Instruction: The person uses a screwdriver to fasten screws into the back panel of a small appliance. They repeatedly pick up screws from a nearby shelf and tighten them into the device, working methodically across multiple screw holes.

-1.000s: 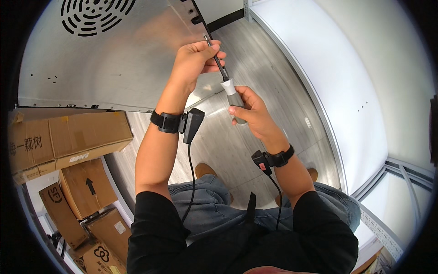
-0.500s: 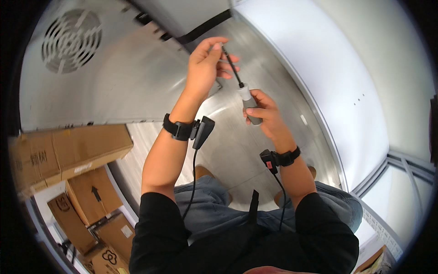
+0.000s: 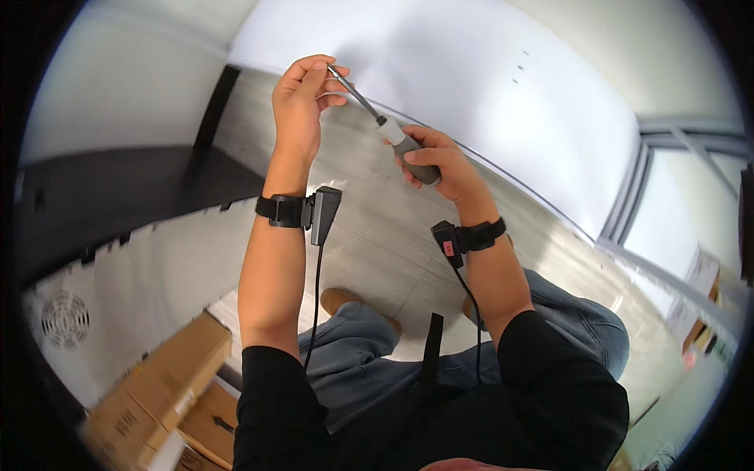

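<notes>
A screwdriver [image 3: 417,158] with a thick grey handle, a pale collar and a dark shaft slants up and to the left in front of me. My right hand [image 3: 438,161] is wrapped round its handle. At the far end, the thumb and forefinger of my left hand [image 3: 302,94] pinch the tip of the shaft, while the other fingers are loosely curled. Whether a small part sits at the tip is too small to make out. Each wrist bears a black strap with a black box and a cable.
To the left stands a metal cabinet [image 3: 149,267] with a dark top and a round vent. Cardboard boxes [image 3: 169,365] are stacked at the lower left. A white panel [image 3: 471,78] rises ahead and to the right, above a light plank floor [image 3: 369,212]. A metal frame [image 3: 628,196] stands at the right.
The view has swung to the right, so the cabinet and boxes sit lower and the white panel fills more. Both hands keep hold of the screwdriver, which now tilts more to the left.
</notes>
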The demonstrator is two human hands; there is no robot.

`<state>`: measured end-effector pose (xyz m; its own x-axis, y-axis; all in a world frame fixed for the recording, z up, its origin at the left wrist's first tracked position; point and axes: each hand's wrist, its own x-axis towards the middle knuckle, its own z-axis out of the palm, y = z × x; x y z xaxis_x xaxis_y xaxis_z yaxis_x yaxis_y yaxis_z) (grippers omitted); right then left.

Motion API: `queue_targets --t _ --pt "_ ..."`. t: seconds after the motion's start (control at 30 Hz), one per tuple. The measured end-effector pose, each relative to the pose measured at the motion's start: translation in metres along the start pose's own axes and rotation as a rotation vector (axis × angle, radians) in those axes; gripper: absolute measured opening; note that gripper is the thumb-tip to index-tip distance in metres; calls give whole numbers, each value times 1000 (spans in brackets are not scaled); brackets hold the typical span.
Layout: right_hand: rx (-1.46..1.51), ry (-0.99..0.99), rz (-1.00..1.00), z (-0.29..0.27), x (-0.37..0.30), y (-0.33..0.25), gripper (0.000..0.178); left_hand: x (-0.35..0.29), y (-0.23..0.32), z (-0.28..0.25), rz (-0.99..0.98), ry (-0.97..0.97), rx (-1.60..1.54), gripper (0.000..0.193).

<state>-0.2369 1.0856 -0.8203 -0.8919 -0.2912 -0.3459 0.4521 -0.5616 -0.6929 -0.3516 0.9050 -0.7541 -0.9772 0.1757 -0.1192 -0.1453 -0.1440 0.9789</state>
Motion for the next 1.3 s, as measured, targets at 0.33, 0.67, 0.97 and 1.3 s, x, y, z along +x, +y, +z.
queue_targets --t 0.33,0.67,0.97,1.3 --pt "140 516 -213 -116 -101 21 35 48 -128 169 -25 -342 312 18" --pt "298 699 -306 -127 -118 52 31 70 -199 219 578 -410 838 11" --pt "335 704 -318 -123 -115 58 26 73 -208 224 620 -336 915 8" --pt "283 666 -286 -115 -110 56 26 77 -205 207 451 -333 779 8"
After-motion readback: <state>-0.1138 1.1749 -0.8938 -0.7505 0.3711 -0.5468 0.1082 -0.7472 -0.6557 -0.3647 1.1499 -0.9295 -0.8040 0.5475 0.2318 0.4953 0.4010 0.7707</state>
